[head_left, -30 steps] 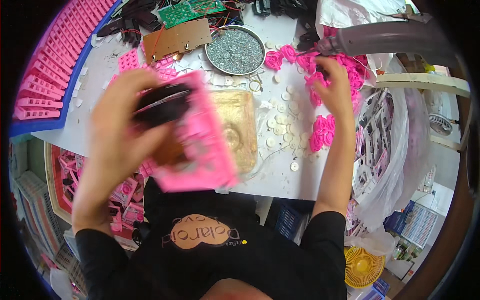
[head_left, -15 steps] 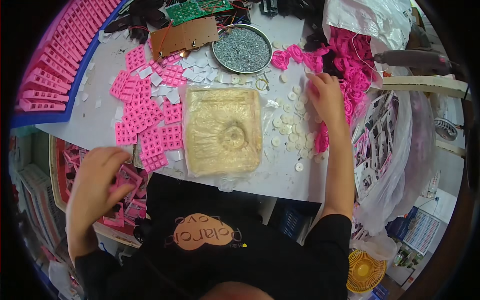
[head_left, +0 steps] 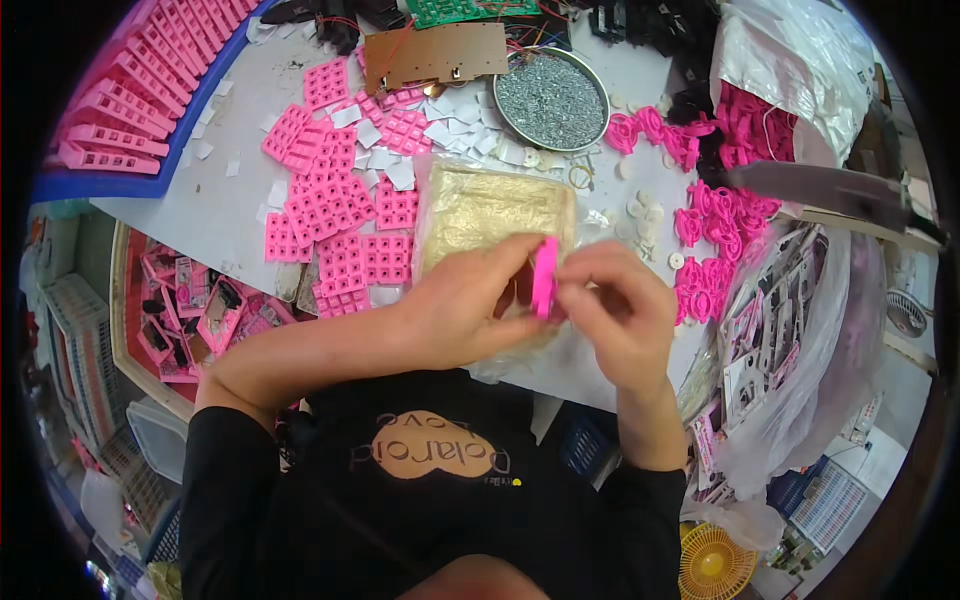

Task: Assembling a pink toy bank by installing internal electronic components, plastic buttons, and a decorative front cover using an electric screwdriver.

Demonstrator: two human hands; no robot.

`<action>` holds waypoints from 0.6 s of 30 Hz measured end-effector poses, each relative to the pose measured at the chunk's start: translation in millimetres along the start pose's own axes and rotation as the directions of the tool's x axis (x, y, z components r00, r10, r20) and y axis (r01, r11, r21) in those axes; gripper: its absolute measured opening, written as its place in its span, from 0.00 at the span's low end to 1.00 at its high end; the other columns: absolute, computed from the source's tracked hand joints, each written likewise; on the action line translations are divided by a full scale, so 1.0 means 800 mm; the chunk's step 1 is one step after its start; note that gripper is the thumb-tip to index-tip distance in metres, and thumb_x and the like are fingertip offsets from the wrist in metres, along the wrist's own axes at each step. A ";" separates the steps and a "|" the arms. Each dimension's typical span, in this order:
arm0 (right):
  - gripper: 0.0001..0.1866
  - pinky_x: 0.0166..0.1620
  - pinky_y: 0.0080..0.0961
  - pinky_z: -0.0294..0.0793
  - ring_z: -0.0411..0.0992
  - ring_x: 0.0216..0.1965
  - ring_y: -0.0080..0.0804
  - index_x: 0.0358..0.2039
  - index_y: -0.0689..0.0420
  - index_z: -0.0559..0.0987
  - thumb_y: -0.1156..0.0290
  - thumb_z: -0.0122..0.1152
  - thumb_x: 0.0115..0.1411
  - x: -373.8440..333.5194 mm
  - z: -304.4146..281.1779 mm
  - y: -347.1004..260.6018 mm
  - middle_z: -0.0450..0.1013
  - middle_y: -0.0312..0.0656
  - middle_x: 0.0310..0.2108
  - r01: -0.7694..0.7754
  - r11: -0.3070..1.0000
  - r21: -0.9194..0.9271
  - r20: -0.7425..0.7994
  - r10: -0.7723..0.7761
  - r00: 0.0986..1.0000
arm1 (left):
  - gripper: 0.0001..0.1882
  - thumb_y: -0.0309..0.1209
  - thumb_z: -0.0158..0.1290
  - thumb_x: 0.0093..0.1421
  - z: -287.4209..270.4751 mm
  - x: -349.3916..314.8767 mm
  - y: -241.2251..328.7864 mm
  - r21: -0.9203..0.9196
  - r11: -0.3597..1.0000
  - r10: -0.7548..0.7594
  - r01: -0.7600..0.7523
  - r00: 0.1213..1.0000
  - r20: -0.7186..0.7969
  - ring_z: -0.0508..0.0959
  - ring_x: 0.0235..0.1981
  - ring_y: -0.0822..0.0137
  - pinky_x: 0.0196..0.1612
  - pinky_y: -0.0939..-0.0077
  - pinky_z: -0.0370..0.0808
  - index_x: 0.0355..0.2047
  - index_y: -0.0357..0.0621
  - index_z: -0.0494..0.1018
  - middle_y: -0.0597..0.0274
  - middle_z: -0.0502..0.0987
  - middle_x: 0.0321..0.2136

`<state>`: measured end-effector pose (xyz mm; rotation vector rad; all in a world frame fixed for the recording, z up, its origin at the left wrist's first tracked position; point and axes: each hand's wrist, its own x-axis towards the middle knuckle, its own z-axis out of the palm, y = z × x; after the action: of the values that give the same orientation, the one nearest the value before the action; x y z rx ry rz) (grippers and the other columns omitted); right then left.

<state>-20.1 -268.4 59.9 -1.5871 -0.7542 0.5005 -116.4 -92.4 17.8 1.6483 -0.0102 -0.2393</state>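
Note:
My left hand (head_left: 470, 305) and my right hand (head_left: 615, 310) meet over the table's near edge, both pinching a small pink plastic piece (head_left: 544, 277) held edge-on between the fingertips. Under the hands lies a clear bag of yellowish flat pieces (head_left: 495, 210). Flat pink keypad-like grids (head_left: 335, 205) are scattered to the left of the hands. A heap of pink ring-shaped parts (head_left: 715, 235) lies to the right, with small white round discs (head_left: 645, 215) beside it.
A round metal dish of small screws (head_left: 552, 98) stands at the back, next to a brown circuit board (head_left: 435, 52). Rows of pink parts fill a blue tray (head_left: 110, 110) at far left. A box of finished pink items (head_left: 200, 310) sits low on the left. Plastic bags (head_left: 800, 330) hang right.
My left hand came up from the low box on the left to the middle. My right hand left the pink ring heap. Both now hold one pink piece together.

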 end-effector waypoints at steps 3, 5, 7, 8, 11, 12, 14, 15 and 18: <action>0.10 0.30 0.21 0.76 0.77 0.27 0.28 0.40 0.62 0.82 0.81 0.68 0.56 -0.007 -0.007 -0.019 0.76 0.42 0.29 0.214 0.947 -0.242 0.263 -0.148 0.953 | 0.17 0.31 0.53 0.67 -0.011 -0.011 -0.011 -0.225 0.974 0.114 -0.038 0.935 0.335 0.77 0.32 0.68 0.37 0.76 0.75 0.53 0.38 0.68 0.65 0.75 0.35; 0.11 0.28 0.24 0.75 0.76 0.26 0.31 0.39 0.60 0.83 0.80 0.70 0.53 -0.008 -0.011 -0.012 0.76 0.42 0.28 0.229 0.923 -0.311 0.330 -0.121 0.936 | 0.13 0.36 0.50 0.67 -0.023 -0.014 -0.010 -0.365 0.853 -0.077 0.372 0.782 0.618 0.75 0.26 0.68 0.31 0.71 0.73 0.42 0.38 0.71 0.62 0.74 0.27; 0.09 0.27 0.30 0.73 0.75 0.24 0.37 0.35 0.57 0.82 0.76 0.71 0.53 -0.006 -0.009 -0.002 0.76 0.42 0.27 0.253 0.876 -0.411 0.319 -0.122 0.940 | 0.19 0.43 0.46 0.70 -0.030 -0.013 -0.002 -0.316 0.711 -0.222 0.628 0.627 0.747 0.74 0.21 0.66 0.27 0.69 0.71 0.34 0.39 0.74 0.59 0.74 0.21; 0.07 0.27 0.31 0.73 0.75 0.24 0.38 0.34 0.57 0.81 0.75 0.71 0.54 -0.002 -0.006 0.005 0.76 0.42 0.27 0.200 0.837 -0.509 0.274 -0.063 0.960 | 0.17 0.42 0.48 0.70 -0.034 -0.017 0.001 -0.200 0.865 -0.270 0.460 0.763 0.587 0.75 0.22 0.65 0.28 0.68 0.72 0.38 0.37 0.73 0.58 0.75 0.23; 0.06 0.28 0.36 0.74 0.76 0.25 0.43 0.29 0.57 0.78 0.69 0.66 0.58 0.004 0.002 0.030 0.76 0.44 0.25 0.014 0.707 -0.707 0.095 0.075 0.993 | 0.19 0.38 0.57 0.65 -0.043 -0.026 0.020 0.380 0.904 -0.273 0.195 0.948 0.165 0.79 0.30 0.56 0.33 0.66 0.75 0.48 0.35 0.72 0.49 0.77 0.34; 0.06 0.28 0.36 0.74 0.76 0.25 0.43 0.29 0.57 0.78 0.70 0.67 0.57 0.007 0.007 0.040 0.76 0.44 0.25 0.035 0.634 -0.772 0.096 0.062 0.993 | 0.20 0.38 0.58 0.63 -0.038 -0.028 0.013 0.455 0.890 -0.083 0.037 0.993 0.083 0.79 0.34 0.54 0.35 0.65 0.75 0.49 0.36 0.73 0.49 0.76 0.38; 0.06 0.28 0.35 0.74 0.76 0.25 0.42 0.28 0.57 0.79 0.71 0.68 0.54 0.015 0.016 0.055 0.76 0.44 0.25 0.090 0.467 -0.880 0.118 0.031 0.993 | 0.23 0.37 0.61 0.59 -0.024 -0.032 -0.016 0.623 0.748 0.324 -0.229 0.945 -0.042 0.78 0.42 0.50 0.40 0.62 0.74 0.50 0.37 0.73 0.48 0.75 0.45; 0.07 0.30 0.39 0.74 0.76 0.26 0.46 0.27 0.57 0.76 0.70 0.66 0.54 0.017 0.020 0.050 0.76 0.44 0.25 0.064 0.463 -0.884 0.105 0.062 0.993 | 0.24 0.38 0.62 0.58 -0.021 -0.031 -0.022 0.634 0.735 0.333 -0.241 0.942 -0.028 0.76 0.45 0.51 0.43 0.61 0.73 0.50 0.38 0.73 0.48 0.73 0.47; 0.06 0.30 0.41 0.74 0.76 0.26 0.46 0.26 0.57 0.76 0.70 0.64 0.54 0.026 0.013 0.040 0.75 0.44 0.25 0.110 0.408 -0.907 0.192 0.166 0.967 | 0.28 0.41 0.64 0.54 -0.013 -0.025 -0.029 0.699 0.659 0.346 -0.279 0.937 0.047 0.72 0.51 0.53 0.50 0.59 0.69 0.51 0.38 0.74 0.51 0.71 0.50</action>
<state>-7.2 -247.3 29.2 -2.6227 -1.3541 0.2969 -137.6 -77.3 -1.7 2.3842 -0.3605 0.1383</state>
